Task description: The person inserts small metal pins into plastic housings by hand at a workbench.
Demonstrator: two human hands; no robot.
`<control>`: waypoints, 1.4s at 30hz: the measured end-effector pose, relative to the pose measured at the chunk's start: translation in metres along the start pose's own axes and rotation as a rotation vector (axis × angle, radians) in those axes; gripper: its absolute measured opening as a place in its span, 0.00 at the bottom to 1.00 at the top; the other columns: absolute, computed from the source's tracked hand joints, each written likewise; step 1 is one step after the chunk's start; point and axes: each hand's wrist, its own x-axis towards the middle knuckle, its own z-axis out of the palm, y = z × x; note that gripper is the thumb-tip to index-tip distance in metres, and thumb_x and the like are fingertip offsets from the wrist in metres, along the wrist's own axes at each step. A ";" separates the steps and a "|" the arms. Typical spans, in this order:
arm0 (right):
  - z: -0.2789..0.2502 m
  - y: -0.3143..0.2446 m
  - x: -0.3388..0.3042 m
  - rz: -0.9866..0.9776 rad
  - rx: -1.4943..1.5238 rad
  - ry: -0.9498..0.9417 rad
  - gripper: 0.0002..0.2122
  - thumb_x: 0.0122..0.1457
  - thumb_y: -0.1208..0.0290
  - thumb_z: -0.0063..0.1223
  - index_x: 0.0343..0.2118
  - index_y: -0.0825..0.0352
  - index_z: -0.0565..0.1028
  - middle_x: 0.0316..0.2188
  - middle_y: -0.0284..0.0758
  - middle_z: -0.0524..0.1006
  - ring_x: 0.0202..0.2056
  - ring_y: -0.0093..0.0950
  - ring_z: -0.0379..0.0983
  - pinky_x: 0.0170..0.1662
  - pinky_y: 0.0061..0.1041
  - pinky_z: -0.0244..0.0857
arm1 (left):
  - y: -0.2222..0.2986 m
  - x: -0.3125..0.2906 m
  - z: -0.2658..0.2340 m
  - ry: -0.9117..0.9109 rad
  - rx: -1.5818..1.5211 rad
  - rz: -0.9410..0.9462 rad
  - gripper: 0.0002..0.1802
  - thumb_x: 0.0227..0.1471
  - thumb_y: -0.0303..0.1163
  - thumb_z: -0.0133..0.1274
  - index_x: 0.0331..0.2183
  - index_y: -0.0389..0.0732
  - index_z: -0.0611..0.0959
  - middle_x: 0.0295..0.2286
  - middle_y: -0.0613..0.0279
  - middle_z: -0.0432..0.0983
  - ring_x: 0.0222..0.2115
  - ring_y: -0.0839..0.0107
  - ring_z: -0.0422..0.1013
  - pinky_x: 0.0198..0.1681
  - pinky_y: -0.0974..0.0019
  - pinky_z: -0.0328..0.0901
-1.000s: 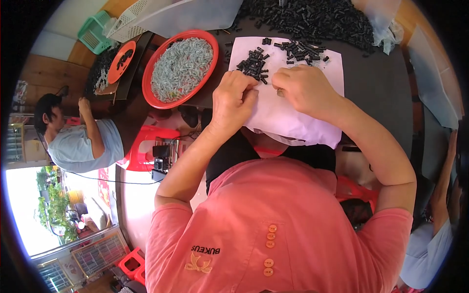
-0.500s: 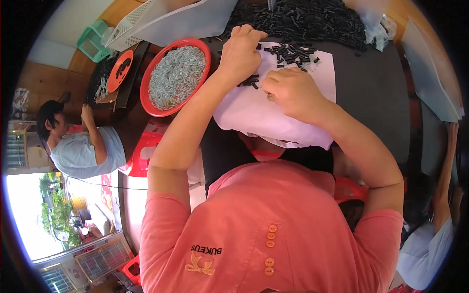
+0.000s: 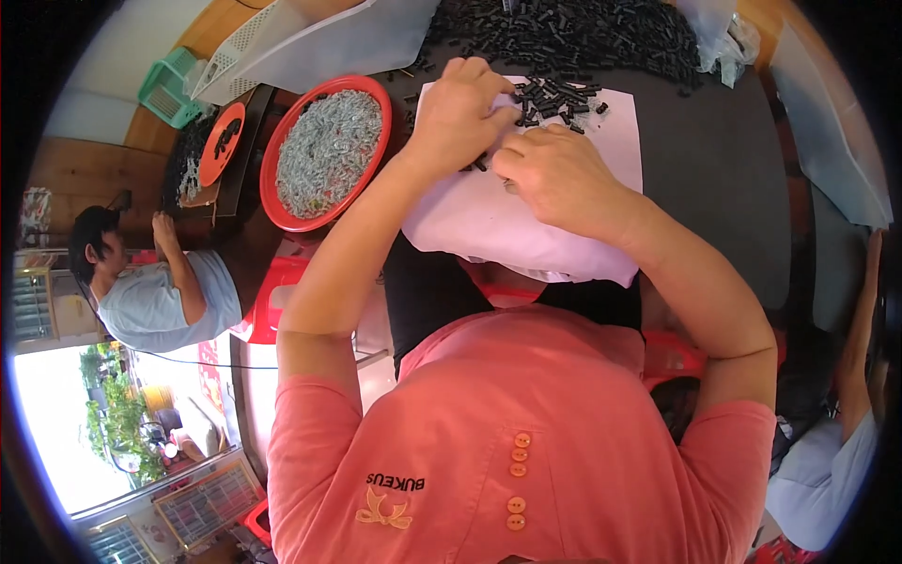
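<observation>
A white sheet lies over the table's near edge and droops toward my lap. On it sits a small heap of short black tube-like pieces, with a few clear bits among them. My left hand is closed, fingers curled at the heap's left side. Just right of it and nearer to me, my right hand is closed in a pinch, its fingertips close to the left thumb. Whatever sits between the fingers of either hand is hidden. A few black pieces show below my left hand.
A big pile of black pieces covers the table's far side. Left stands a red basin of small clear pieces. White bins and a clear bag lie behind. A person works at left; another person's arm shows at right.
My left hand has come slightly down and right, closer to my right hand, and now covers most of the loose black pieces between them. The right hand has shifted slightly left.
</observation>
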 end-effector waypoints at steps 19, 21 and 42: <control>-0.035 0.038 0.005 0.381 0.627 0.507 0.03 0.53 0.76 0.58 0.31 0.68 0.78 0.18 0.28 0.74 0.21 0.12 0.65 0.26 0.17 0.60 | 0.014 -0.008 0.018 -0.013 0.091 0.026 0.07 0.40 0.25 0.57 0.28 0.38 0.82 0.28 0.58 0.73 0.36 0.56 0.69 0.38 0.56 0.66; -0.033 0.039 0.004 0.385 0.658 0.502 0.03 0.53 0.76 0.58 0.30 0.68 0.77 0.18 0.28 0.74 0.21 0.13 0.65 0.26 0.17 0.60 | 0.016 -0.008 0.016 -0.019 0.099 0.029 0.06 0.40 0.26 0.57 0.27 0.38 0.82 0.28 0.58 0.73 0.36 0.57 0.69 0.38 0.56 0.66; -0.029 0.025 0.005 0.362 0.561 0.251 0.04 0.51 0.74 0.56 0.29 0.67 0.75 0.18 0.35 0.74 0.19 0.26 0.69 0.25 0.26 0.61 | 0.055 -0.030 -0.017 0.072 -0.821 -0.617 0.06 0.47 0.22 0.61 0.31 0.34 0.82 0.26 0.68 0.77 0.26 0.83 0.69 0.28 0.77 0.64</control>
